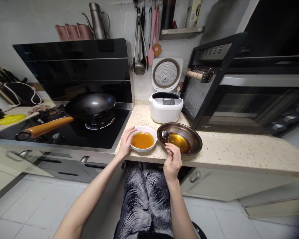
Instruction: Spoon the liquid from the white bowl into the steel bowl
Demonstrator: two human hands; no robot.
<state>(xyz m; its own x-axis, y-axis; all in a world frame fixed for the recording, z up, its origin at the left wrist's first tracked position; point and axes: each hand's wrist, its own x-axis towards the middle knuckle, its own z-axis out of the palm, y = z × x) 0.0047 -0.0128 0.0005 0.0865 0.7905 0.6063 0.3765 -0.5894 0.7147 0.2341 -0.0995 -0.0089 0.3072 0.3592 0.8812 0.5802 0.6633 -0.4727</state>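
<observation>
Spoon (165,135) and metal bowl (194,141) sit just right of the centre of the frame, with the spoon's head over the bowl's left inner side. The right hand (173,161), the nearer of the two, has the handle pinched between thumb and fingertips, closed around it. From that grip the spoon's long axis runs up the frame and slightly left, so its head points away from the body. Whether the head touches the metal cannot be told.

A white bowl (143,150) stands directly left of the metal one, their rims close together on the table (229,149); from the spoon's head it lies a short way left. The left hand (125,143) is partly open, its fingers bent against the white bowl's left rim. Amber liquid (142,140) lies in both bowls, and the spoon's head is left of the metal bowl's bright pool.
</observation>
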